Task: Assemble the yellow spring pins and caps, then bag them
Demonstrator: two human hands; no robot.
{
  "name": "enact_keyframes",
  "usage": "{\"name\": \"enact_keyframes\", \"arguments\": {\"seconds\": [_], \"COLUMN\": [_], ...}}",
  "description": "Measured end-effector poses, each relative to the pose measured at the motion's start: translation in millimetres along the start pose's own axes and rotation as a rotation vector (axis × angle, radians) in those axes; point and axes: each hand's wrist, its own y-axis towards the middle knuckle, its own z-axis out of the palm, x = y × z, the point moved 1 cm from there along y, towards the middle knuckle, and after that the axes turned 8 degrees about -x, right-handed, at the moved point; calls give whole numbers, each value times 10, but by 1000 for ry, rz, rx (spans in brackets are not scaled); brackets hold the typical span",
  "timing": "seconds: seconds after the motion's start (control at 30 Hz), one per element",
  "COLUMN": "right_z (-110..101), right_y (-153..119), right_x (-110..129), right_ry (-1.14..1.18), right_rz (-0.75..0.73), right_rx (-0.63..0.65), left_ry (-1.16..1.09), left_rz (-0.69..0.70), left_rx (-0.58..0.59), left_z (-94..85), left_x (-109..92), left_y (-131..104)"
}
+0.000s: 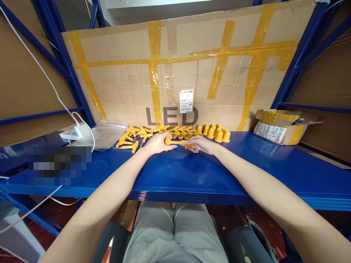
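Note:
Between my two hands, just above the blue shelf top, lies a long yellow plastic handle (pixel 178 142), held roughly level. My left hand (pixel 157 144) has its thumb and fingers around the rounded left end. At the other end, the fingers of my right hand (pixel 202 144) pinch the piece and partly hide it. Right behind the hands is a row of similar yellow handles with round hollow ends (pixel 187 136). Several yellow cup-shaped caps (pixel 218 136) stand upright to the right. On the left, yellow branched pieces (pixel 127 138) with small chains lie in a loose heap.
A taped cardboard sheet (pixel 123 87) closes the back of the blue shelf (pixel 186 175). At right sits an open cardboard box (pixel 282 128). On the left are a clear plastic bag (pixel 109 133), a white power strip (pixel 79 132) with cables, and a blurred dark object (pixel 59 164).

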Motion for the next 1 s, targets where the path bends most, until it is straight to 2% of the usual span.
{"name": "enact_keyframes", "arguments": {"seconds": [0.43,0.6,0.83,0.9,1.0], "right_z": [16,0,-38,-26,-19], "right_y": [23,71,40,35,41], "right_x": [-25,-63,-35,-11,36], "right_ry": [48,149,321,336,362], "right_rz": [78,99,181,170,129], "right_rx": [-21,-99,-55,-104,-253], "left_ry": [-10,-74,-117,-121,-91], "left_rz": [23,13,20,17,-6], "left_rx": [1,2,7,-1,-22], "left_z": [6,35,68,56,30], "left_x": [-3,21,117,128,147], "left_y": [2,13,0,-6,-1]}}
